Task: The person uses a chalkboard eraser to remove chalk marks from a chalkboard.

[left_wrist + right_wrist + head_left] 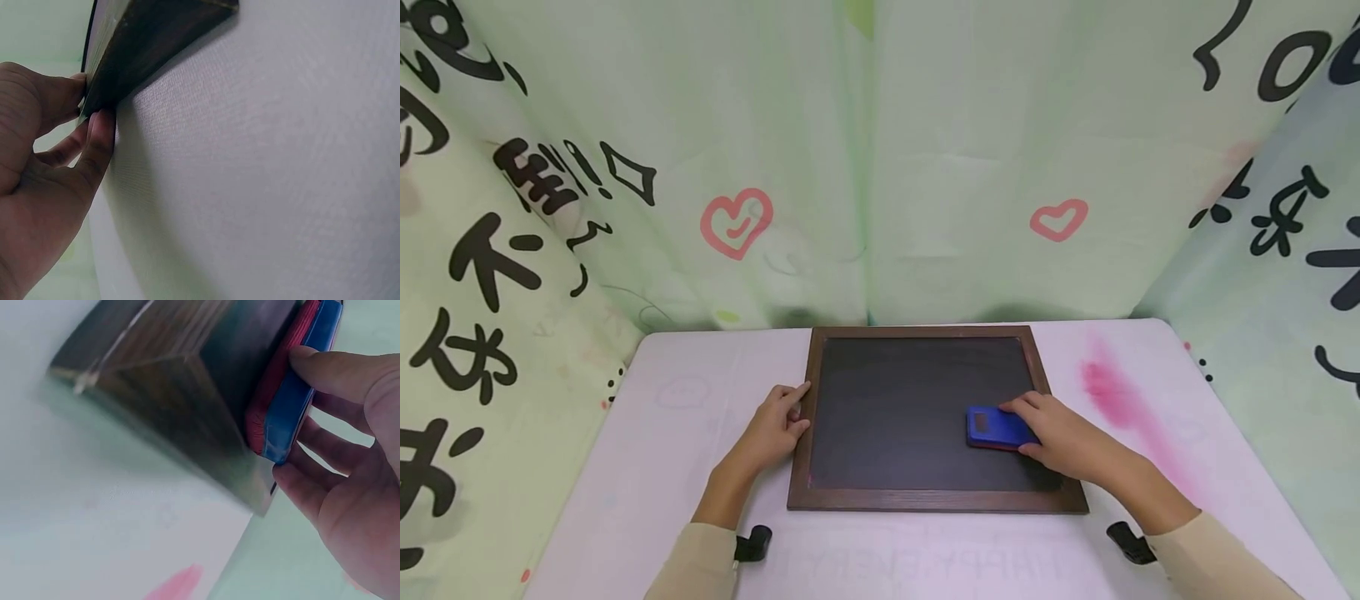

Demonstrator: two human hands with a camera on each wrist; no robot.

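Observation:
A small blackboard (895, 400) in a brown wooden frame (925, 500) lies on the table. My left hand (777, 425) touches the frame's left side with an extended finger and the thumb. In the left wrist view, its fingertips (103, 122) meet the frame's edge (156, 47) close to the tabletop. My right hand (1060, 433) grips a blue board eraser (996, 427) over the right part of the black surface. The right wrist view shows the thumb on one side of the eraser (284, 419) and fingers on the other, its red layer facing the board.
The white table (700, 400) extends around the blackboard, with a pink smear (1112, 383) to its right. Pale green curtains (925, 167) with black characters and red hearts enclose the back and sides. Black wrist devices (754, 544) sit by both sleeves.

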